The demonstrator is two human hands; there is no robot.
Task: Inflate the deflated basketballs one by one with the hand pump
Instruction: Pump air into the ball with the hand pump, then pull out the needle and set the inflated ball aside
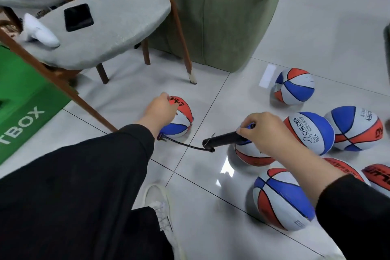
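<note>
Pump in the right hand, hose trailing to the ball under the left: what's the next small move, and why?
Probably start pumping: the right hand grips the pump, its hose reaches the ball the left hand steadies. Whether the needle is seated is hidden.

Both arms wear long black sleeves: the left sleeve [88,167] is loose and wide, ending at the wrist, and the right sleeve [354,217], at 4 o'clock, stops short of it. Black trousers [143,236] cover the leg at 6 o'clock, above a pale grey-white shoe [160,202] with white laces.
</note>
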